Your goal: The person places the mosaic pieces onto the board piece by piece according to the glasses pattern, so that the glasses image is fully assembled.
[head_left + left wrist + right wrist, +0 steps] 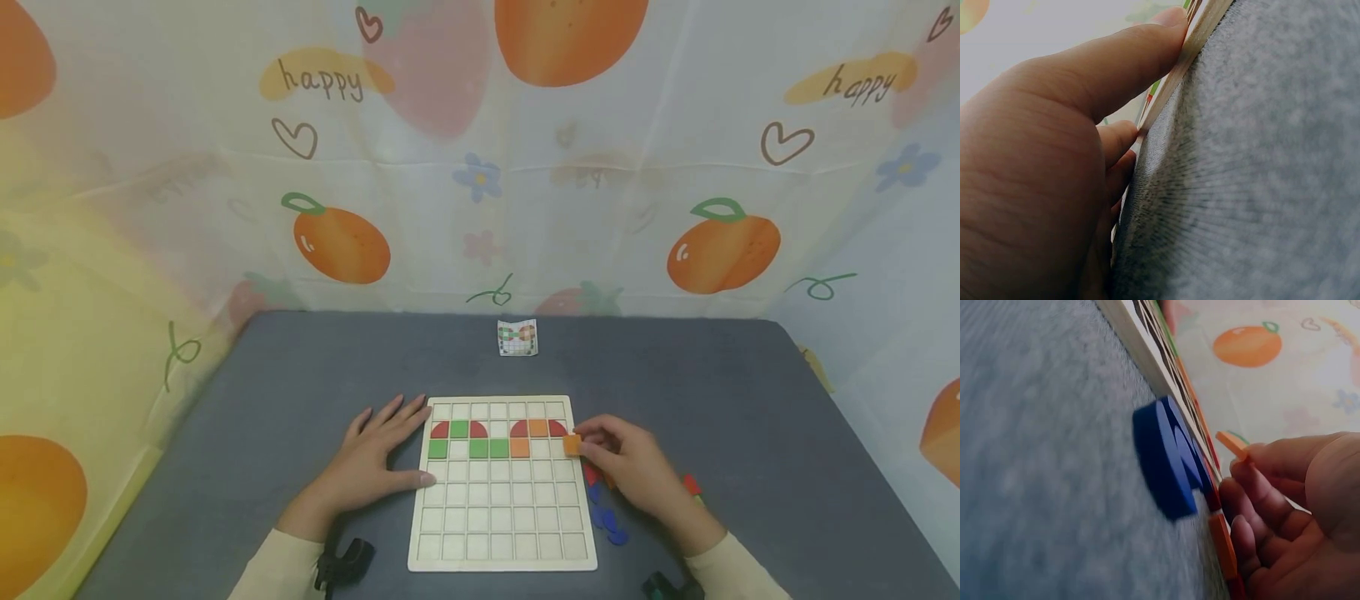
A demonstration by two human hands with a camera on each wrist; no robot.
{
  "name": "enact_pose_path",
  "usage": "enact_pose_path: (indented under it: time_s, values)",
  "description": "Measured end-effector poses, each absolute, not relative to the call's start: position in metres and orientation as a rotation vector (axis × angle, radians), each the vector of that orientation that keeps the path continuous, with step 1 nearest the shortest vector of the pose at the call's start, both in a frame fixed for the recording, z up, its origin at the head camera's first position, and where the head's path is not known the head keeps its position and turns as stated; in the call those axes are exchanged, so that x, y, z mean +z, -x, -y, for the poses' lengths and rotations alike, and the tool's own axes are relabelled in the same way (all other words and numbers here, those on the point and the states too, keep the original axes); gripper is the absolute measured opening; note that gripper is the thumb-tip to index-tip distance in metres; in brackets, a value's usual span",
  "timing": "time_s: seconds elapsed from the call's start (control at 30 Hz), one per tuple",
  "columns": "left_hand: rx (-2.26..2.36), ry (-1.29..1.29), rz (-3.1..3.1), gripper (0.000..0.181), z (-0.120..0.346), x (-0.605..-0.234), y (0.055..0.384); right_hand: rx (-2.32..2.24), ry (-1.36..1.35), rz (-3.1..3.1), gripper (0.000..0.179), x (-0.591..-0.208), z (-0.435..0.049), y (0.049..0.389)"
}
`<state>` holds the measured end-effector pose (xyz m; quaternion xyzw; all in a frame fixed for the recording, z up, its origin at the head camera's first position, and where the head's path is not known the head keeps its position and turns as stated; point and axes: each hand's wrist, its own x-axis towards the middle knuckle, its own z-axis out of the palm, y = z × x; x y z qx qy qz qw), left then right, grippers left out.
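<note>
A pale wooden grid board (504, 522) lies on the grey table, with red quarter-round, green square and orange square tiles set in its second and third rows. My right hand (633, 462) pinches an orange square tile (572, 445) between thumb and fingertips, over the board's right edge at the third row. In the right wrist view that orange tile (1232, 445) is tilted and held above the table. My left hand (375, 458) lies spread at the board's left edge, its thumb (1169, 37) touching the rim.
Blue rounded pieces (609, 522) lie loose right of the board, near red and orange ones partly hidden by my right hand. A red piece (691, 484) sits beyond that wrist. Behind the board lies a small printed card (517, 338); a patterned curtain (480, 208) rises behind the table.
</note>
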<state>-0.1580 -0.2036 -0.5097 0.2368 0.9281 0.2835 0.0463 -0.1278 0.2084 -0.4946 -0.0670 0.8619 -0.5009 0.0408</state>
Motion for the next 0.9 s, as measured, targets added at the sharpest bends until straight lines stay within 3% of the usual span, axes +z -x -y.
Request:
enact_pose_path:
  time_s: [0.9]
  values:
    - [0.858, -0.723, -2.833, 0.104, 0.203, -0.511, 0.159, -1.486, 0.164, -2.662, 0.018, -0.498, -0.195, 0.132]
